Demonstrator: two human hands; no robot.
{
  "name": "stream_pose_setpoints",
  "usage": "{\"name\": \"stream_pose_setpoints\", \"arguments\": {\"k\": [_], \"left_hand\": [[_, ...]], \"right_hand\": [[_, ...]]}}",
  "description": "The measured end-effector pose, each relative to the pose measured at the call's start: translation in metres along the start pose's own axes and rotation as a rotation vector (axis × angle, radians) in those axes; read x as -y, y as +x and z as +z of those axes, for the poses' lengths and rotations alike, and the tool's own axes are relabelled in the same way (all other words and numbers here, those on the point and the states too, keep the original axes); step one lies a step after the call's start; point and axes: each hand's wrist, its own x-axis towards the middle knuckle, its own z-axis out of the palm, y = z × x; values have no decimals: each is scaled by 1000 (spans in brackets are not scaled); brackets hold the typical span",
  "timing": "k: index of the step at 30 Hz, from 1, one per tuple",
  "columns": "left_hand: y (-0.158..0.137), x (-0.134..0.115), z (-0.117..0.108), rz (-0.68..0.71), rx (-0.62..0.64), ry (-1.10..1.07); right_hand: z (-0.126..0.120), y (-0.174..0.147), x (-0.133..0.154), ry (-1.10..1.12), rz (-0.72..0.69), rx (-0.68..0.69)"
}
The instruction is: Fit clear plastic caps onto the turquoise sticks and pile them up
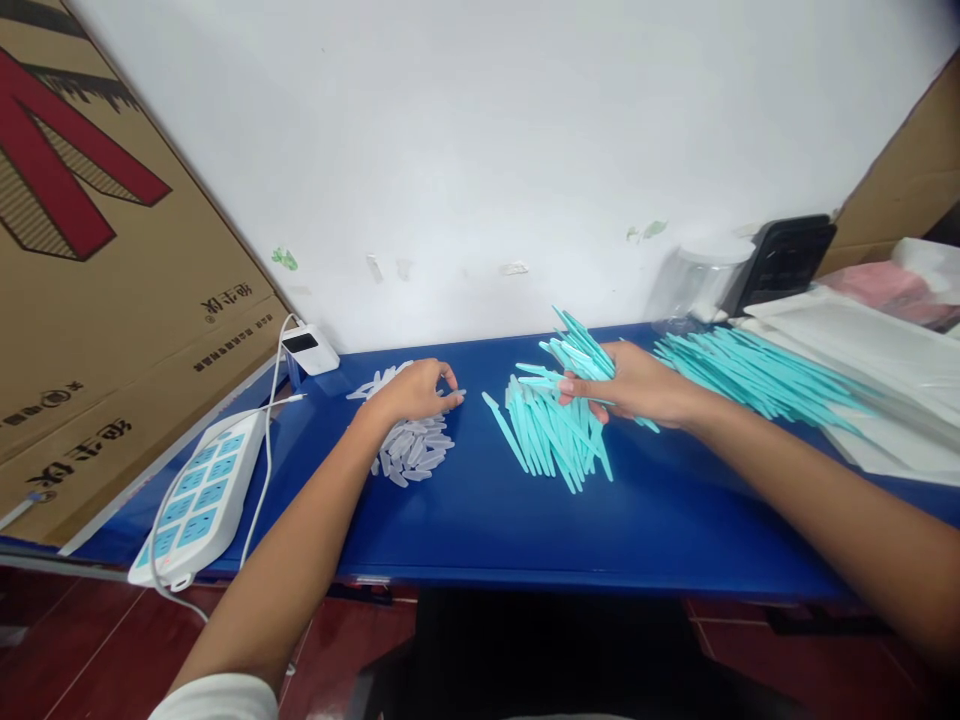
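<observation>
My left hand (421,390) is over a pile of small translucent plastic caps (412,450), with thumb and fingertips pinched on one cap (460,393). My right hand (637,385) is closed around a bunch of thin turquoise eyebrow razors (581,345), their ends fanning out toward the wall. Below that hand lies a loose heap of more turquoise razors (551,430) on the blue table (465,530). A larger stack of the same razors (757,370) rests to the right, beyond my right forearm.
A white power strip (202,495) with cables lies at the left, near a small white device with a dark screen (309,348). A large cardboard box (135,300) stands on the left. At the back right are a clear jar (705,280), a black stand (784,260) and white plastic bags (892,370).
</observation>
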Motion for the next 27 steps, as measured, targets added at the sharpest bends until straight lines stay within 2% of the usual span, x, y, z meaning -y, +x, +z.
{"name": "stream_pose_setpoints", "arguments": {"k": [8,12,16,22,27], "left_hand": [[-1,-1,0,-36,119,-5],[0,-10,6,13,16,-53],[-1,-24,6,40,-111,-213],[-2,-43,12,23,-62,-569],[-3,-52,18,64,-137,-648]], "right_hand": [[1,-2,2,-13,-2,22],[1,-2,4,-22,4,20],[1,-3,5,-25,-9,36],[3,-3,6,-35,-2,59],[3,-3,6,-29,-4,76]]}}
